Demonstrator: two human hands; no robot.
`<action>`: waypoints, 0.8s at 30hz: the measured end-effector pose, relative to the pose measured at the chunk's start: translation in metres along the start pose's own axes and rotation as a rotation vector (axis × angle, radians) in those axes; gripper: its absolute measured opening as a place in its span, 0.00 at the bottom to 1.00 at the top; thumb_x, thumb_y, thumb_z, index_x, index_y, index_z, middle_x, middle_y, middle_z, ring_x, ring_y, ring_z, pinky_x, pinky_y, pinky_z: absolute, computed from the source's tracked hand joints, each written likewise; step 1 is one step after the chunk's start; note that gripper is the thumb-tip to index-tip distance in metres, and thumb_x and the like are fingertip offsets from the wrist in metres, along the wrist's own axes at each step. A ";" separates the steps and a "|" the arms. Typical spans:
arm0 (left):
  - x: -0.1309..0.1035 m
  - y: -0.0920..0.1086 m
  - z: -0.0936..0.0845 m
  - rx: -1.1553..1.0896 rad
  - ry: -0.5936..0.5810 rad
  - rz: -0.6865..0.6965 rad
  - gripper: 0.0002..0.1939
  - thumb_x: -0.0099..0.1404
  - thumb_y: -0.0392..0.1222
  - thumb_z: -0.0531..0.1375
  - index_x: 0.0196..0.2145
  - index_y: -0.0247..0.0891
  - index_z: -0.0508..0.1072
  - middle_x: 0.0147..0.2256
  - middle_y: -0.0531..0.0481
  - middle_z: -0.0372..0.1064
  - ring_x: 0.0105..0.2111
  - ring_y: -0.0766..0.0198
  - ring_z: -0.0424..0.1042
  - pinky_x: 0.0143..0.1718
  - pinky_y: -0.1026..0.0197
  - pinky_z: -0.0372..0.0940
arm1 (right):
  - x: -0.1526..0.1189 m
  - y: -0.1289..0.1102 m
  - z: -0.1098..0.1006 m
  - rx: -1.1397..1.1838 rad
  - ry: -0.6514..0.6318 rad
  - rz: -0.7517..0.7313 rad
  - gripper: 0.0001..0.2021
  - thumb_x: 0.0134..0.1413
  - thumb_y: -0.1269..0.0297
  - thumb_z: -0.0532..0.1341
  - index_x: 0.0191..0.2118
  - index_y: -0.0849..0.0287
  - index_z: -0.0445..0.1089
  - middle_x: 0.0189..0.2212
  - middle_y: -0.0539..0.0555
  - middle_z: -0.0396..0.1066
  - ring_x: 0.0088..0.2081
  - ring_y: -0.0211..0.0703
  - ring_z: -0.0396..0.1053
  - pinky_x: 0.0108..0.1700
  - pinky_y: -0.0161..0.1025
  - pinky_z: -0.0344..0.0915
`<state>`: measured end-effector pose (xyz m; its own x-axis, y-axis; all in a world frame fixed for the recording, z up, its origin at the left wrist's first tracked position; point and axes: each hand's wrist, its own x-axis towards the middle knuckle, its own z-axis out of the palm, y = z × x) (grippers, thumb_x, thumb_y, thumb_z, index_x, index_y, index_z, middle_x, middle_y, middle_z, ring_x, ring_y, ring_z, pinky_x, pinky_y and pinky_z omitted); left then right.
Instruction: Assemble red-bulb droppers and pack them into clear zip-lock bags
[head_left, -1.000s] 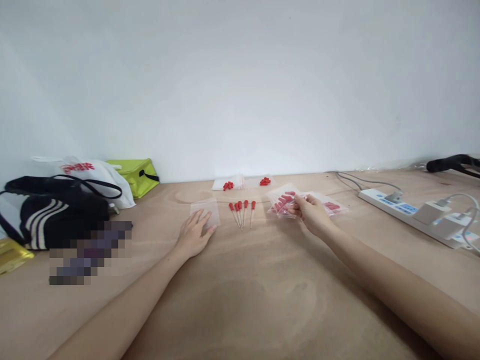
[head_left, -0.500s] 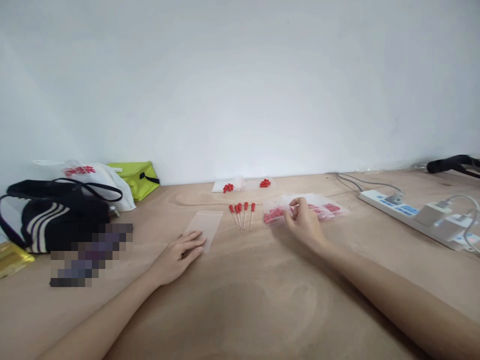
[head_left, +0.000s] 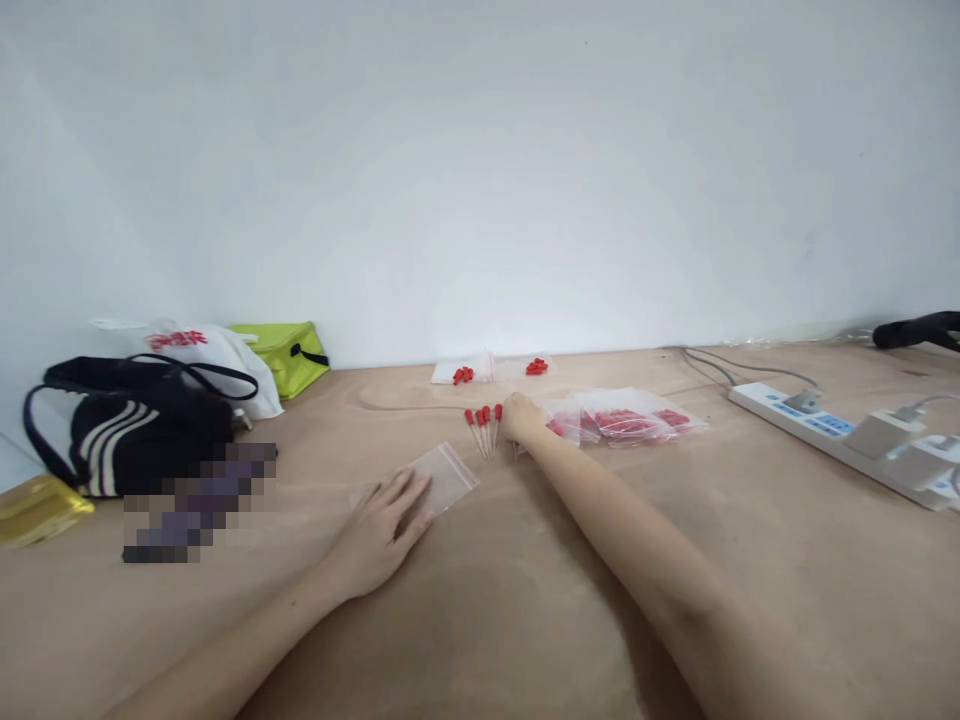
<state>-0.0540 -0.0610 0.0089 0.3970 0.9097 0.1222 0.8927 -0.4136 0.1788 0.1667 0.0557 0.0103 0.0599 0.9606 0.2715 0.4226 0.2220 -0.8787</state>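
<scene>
My left hand [head_left: 386, 530] lies with spread fingers on a clear zip bag [head_left: 448, 480] on the wooden table. My right hand [head_left: 523, 418] is at the right end of a row of thin sticks with red tips [head_left: 484, 430]. Its fingers are bent and turned away, so what they hold, if anything, is hidden. Just right of it, several clear bags with red pieces [head_left: 626, 420] overlap in a pile. Near the wall, two small groups of red pieces [head_left: 463, 376] [head_left: 536, 367] lie on clear bags.
On the left are a black bag with white stripes [head_left: 142, 430], a white plastic bag [head_left: 251, 375], a green bag [head_left: 289, 360] and a yellow packet [head_left: 41, 510]. A power strip [head_left: 840, 435] with plugs and cables lies on the right.
My right hand has moved left from the pile of bags to the sticks. My left hand has shifted slightly right, and the clear bag under it is turned, its zip end now toward the right.
</scene>
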 end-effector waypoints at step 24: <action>0.030 0.057 0.001 -0.122 -0.230 0.315 0.24 0.65 0.51 0.46 0.56 0.42 0.56 0.59 0.44 0.43 0.58 0.55 0.45 0.57 0.47 0.43 | -0.102 0.035 -0.081 0.524 0.309 0.039 0.16 0.46 0.55 0.56 0.39 0.54 0.52 0.21 0.43 0.58 0.19 0.33 0.61 0.18 0.32 0.60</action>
<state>0.0090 -0.0570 0.0218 0.6967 0.7168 -0.0300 0.6935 -0.6622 0.2839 0.2485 -0.0484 -0.0167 0.3593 0.8940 0.2677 -0.0815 0.3158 -0.9453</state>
